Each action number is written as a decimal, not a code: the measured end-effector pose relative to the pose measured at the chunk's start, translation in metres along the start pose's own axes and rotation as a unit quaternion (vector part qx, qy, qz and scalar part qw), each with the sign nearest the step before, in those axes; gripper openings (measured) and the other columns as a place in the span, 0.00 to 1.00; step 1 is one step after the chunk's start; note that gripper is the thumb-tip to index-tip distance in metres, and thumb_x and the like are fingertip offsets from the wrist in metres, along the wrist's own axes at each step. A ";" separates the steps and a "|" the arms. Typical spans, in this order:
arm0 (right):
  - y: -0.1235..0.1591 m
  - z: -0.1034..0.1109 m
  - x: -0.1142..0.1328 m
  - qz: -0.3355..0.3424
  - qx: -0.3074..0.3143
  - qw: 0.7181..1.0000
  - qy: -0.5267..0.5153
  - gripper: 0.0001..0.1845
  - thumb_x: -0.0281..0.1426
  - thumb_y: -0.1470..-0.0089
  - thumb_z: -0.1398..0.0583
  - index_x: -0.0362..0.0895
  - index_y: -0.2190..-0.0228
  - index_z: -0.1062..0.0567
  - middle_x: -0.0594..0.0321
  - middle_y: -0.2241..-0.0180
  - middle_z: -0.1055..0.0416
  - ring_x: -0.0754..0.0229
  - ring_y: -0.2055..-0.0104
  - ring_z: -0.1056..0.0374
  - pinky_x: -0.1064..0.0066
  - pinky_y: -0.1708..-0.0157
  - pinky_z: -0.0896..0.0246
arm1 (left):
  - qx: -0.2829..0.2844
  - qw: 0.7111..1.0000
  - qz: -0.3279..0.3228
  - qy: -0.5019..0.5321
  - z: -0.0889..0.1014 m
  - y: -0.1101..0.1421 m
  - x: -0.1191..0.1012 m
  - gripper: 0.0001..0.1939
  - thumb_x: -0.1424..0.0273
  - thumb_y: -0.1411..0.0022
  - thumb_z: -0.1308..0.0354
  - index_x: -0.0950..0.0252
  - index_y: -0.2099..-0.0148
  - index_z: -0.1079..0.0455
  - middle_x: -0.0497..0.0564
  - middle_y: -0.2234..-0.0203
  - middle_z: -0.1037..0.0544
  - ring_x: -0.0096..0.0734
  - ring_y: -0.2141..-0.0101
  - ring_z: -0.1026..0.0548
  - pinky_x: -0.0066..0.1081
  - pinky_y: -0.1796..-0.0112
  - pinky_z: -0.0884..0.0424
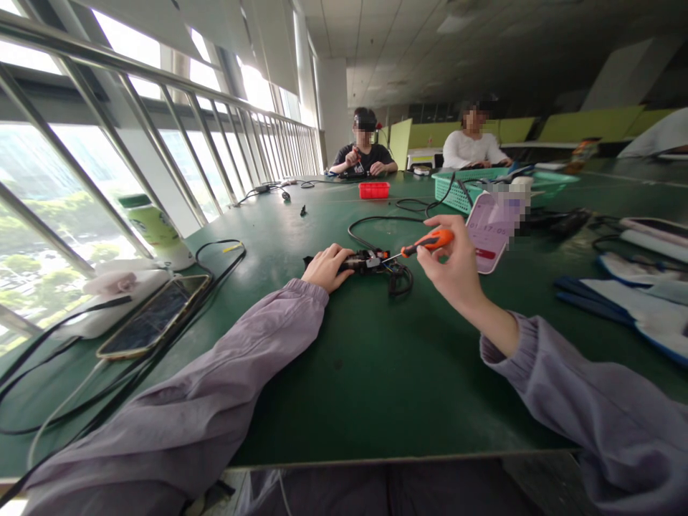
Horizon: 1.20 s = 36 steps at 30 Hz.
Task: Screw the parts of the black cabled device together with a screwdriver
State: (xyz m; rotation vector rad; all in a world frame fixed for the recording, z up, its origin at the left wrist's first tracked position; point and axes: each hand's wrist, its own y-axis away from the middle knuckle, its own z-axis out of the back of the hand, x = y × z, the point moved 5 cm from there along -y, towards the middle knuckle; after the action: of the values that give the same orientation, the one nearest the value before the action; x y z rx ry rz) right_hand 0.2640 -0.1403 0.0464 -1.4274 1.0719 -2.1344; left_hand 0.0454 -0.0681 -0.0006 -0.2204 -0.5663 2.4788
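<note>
My left hand (329,266) presses down on a small black device (361,262) with red parts and a black cable (398,278), lying on the green table (376,358). My right hand (456,271) grips an orange-handled screwdriver (428,241). Its thin metal tip points left and touches the right end of the device. Both arms wear lilac sleeves.
A phone (155,317), a white pad and a green-capped bottle (155,228) lie at the left by the window rail. A pink phone (490,228) stands right of my hand. Behind it are a green basket (462,188) and red tray (374,189). Two people sit at the far end. White-blue gloves (639,301) lie right.
</note>
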 end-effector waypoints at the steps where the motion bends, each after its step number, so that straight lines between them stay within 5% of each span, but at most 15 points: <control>1: 0.000 0.001 0.000 0.005 -0.010 1.000 -0.002 0.20 0.29 0.57 0.40 0.48 0.60 0.36 0.68 0.73 0.36 0.65 0.76 0.38 0.71 0.77 0.43 | 0.000 1.000 0.000 0.000 0.000 0.000 0.000 0.19 0.65 0.40 0.48 0.62 0.47 0.38 0.54 0.57 0.33 0.39 0.57 0.31 0.38 0.54 0.34; 9: 0.000 -0.002 0.000 -0.019 0.022 0.999 0.040 0.05 0.34 0.51 0.42 0.46 0.71 0.33 0.69 0.78 0.36 0.66 0.78 0.40 0.70 0.74 0.43 | 0.003 1.000 0.001 -0.002 0.000 0.001 0.000 0.20 0.64 0.39 0.48 0.64 0.46 0.38 0.56 0.55 0.32 0.41 0.56 0.30 0.39 0.54 0.34; 14: 0.000 -0.001 0.001 -0.004 -0.001 1.000 0.024 0.23 0.30 0.59 0.38 0.47 0.59 0.37 0.68 0.72 0.35 0.63 0.73 0.36 0.70 0.75 0.41 | 0.018 1.000 0.003 0.001 0.000 -0.001 -0.001 0.19 0.64 0.39 0.49 0.64 0.46 0.38 0.56 0.55 0.29 0.43 0.54 0.31 0.41 0.53 0.36; 21: 0.002 -0.004 0.004 -0.011 0.036 0.999 0.028 0.05 0.33 0.52 0.42 0.46 0.71 0.33 0.71 0.81 0.40 0.67 0.80 0.41 0.72 0.77 0.46 | 0.021 1.000 0.003 -0.001 0.001 0.000 -0.002 0.19 0.64 0.39 0.49 0.65 0.46 0.39 0.56 0.54 0.28 0.44 0.53 0.31 0.41 0.53 0.37; 26: 0.002 -0.002 0.005 0.007 0.003 1.000 0.010 0.21 0.29 0.58 0.39 0.47 0.60 0.37 0.67 0.72 0.36 0.64 0.73 0.37 0.70 0.75 0.41 | 0.024 1.000 0.006 -0.005 0.001 0.000 -0.002 0.19 0.64 0.38 0.49 0.64 0.47 0.39 0.56 0.54 0.28 0.43 0.53 0.31 0.40 0.53 0.37; 33: 0.003 -0.004 0.002 -0.029 0.031 0.999 0.032 0.08 0.36 0.51 0.42 0.46 0.69 0.34 0.72 0.82 0.42 0.66 0.81 0.43 0.70 0.76 0.44 | 0.026 1.000 0.009 -0.010 0.000 0.000 -0.002 0.19 0.64 0.38 0.49 0.64 0.46 0.39 0.55 0.54 0.28 0.43 0.53 0.31 0.40 0.53 0.37; 36: 0.002 -0.003 0.005 0.009 0.012 1.000 0.017 0.17 0.30 0.56 0.41 0.47 0.61 0.36 0.68 0.74 0.36 0.64 0.74 0.37 0.69 0.73 0.41 | 0.027 1.000 0.010 -0.011 -0.001 0.000 -0.002 0.19 0.64 0.38 0.50 0.64 0.47 0.39 0.56 0.54 0.28 0.43 0.53 0.31 0.40 0.53 0.37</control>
State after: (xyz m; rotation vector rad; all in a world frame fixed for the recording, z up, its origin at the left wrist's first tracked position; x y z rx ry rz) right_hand 0.2592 -0.1440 0.0476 -1.3708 1.0633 -2.1589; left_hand 0.0472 -0.0691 -0.0010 -0.1794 -0.5069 2.5155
